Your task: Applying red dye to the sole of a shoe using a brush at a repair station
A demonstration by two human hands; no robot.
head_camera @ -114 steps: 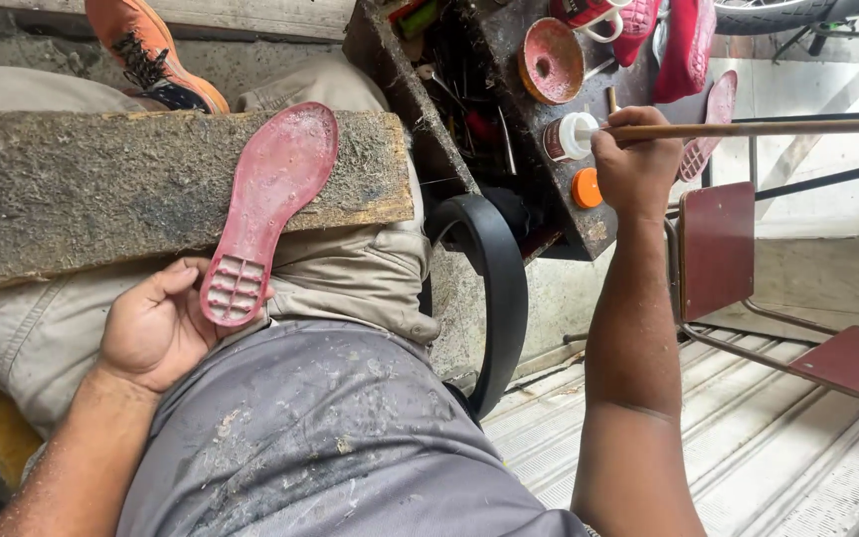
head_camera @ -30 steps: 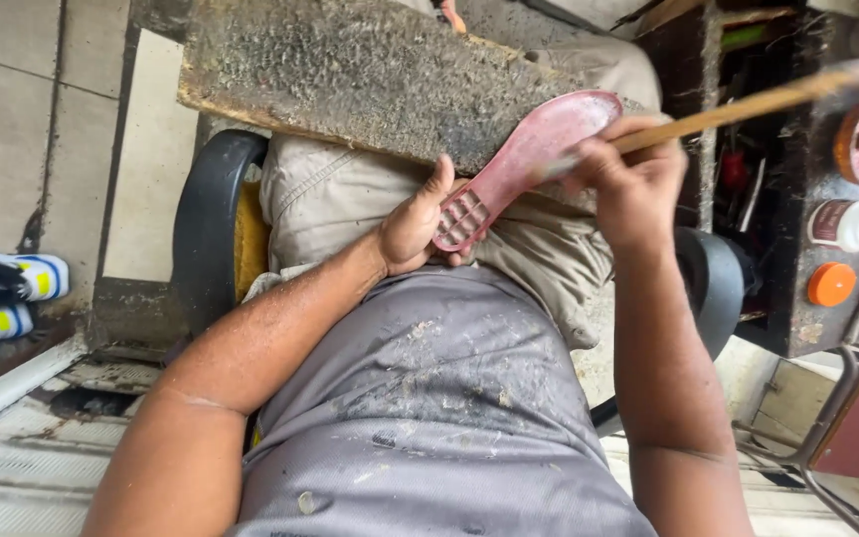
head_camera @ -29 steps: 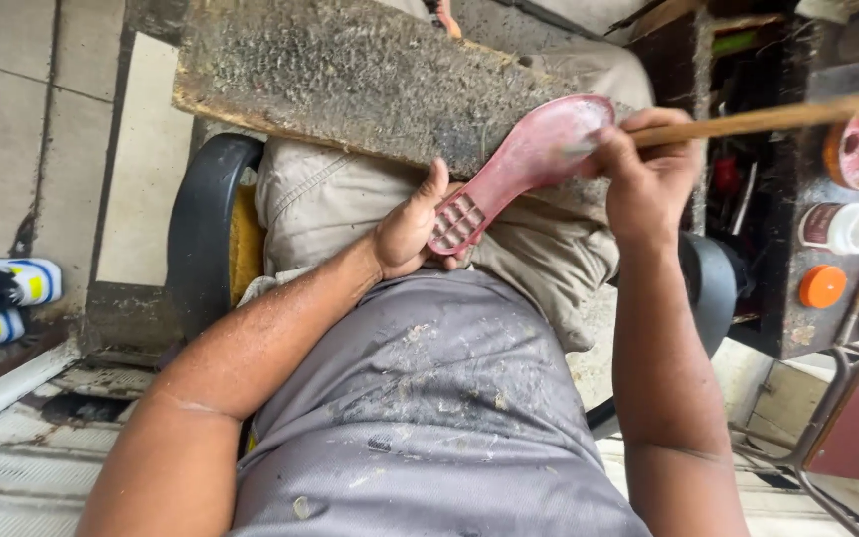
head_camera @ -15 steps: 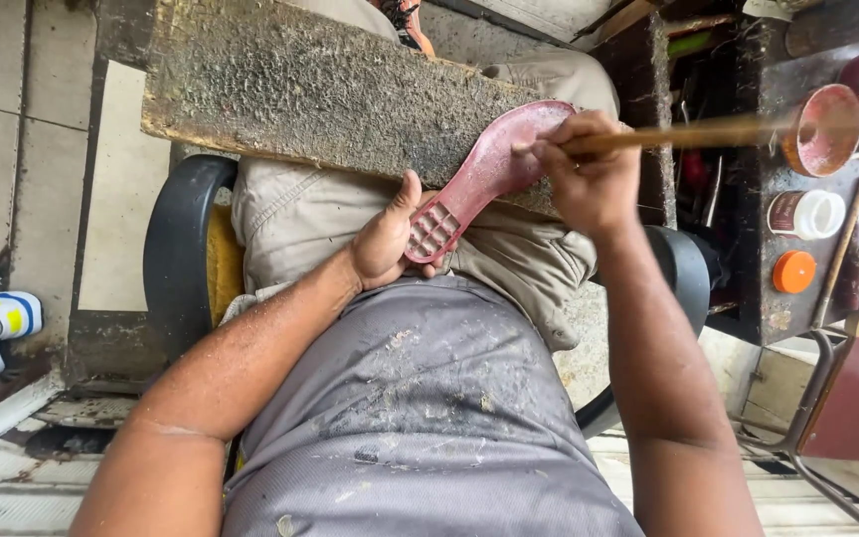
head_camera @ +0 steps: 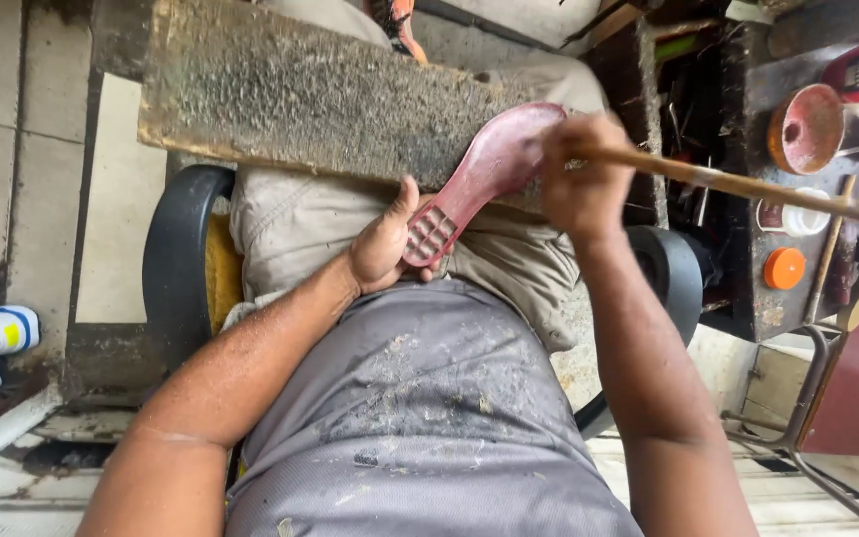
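Since half a second ago, little has shifted: the right hand keeps its place over the toe end of the red shoe sole, and the long wooden stick it grips now points slightly downward toward the right instead of running level. Both hands stay where they were on the sole.

That sole lies slanted on the rough board across the person's lap, ridged heel end toward the body, toe end up on the board. The left hand is curled round the heel end, thumb raised along its edge; its fingers are tucked beneath the sole and cannot be seen. The right hand is closed in a fist round the stick, and whatever tip the stick has is hidden behind that fist, so its contact with the sole cannot be made out.

An orange shoe beyond the board is cut off by the top edge. At the right, a reddish bowl and an orange lid sit in a cluttered dark worktop.
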